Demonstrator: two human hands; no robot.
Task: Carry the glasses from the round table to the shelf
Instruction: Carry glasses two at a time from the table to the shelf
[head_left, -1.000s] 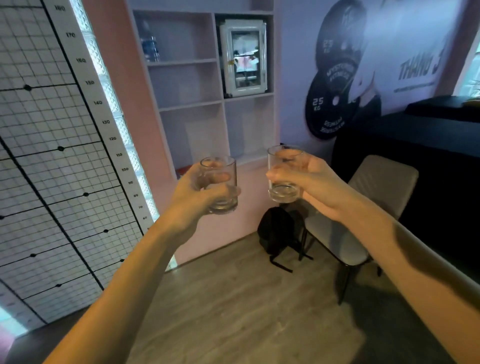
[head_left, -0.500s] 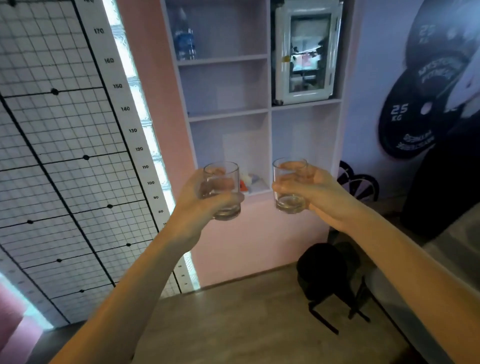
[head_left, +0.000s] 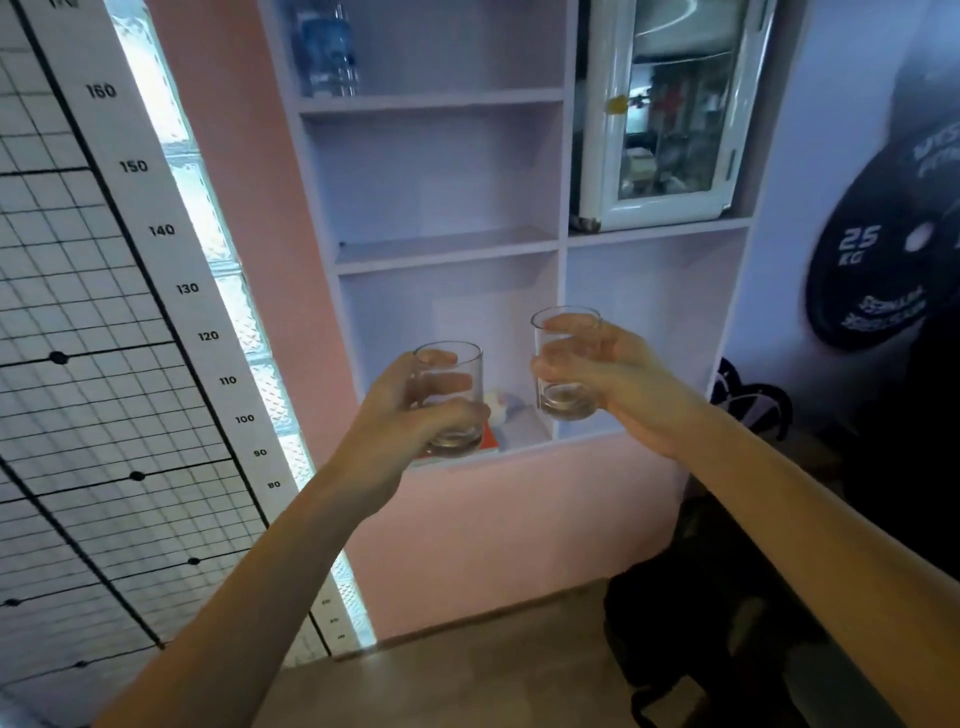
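Observation:
My left hand (head_left: 400, 410) grips a clear tumbler, the left glass (head_left: 457, 374), held upright in front of the lowest left shelf compartment. My right hand (head_left: 618, 374) holds a second clear tumbler, the right glass (head_left: 563, 364), upright and slightly higher, in front of the divider between the two lower compartments. Both glasses hang in the air just short of the white shelf unit (head_left: 447, 249), which is set into a pink wall. The round table is out of view.
A water bottle (head_left: 327, 47) stands on the top left shelf. A white-framed glass-door cabinet (head_left: 670, 114) fills the upper right compartment. Small items, one red-orange (head_left: 488, 436), lie on the bottom left shelf. A black backpack (head_left: 675, 629) sits on the floor at right.
The shelf unit has grown larger and moved to the centre as I came closer. Both hands keep their glasses; the right glass now sits higher than the left.

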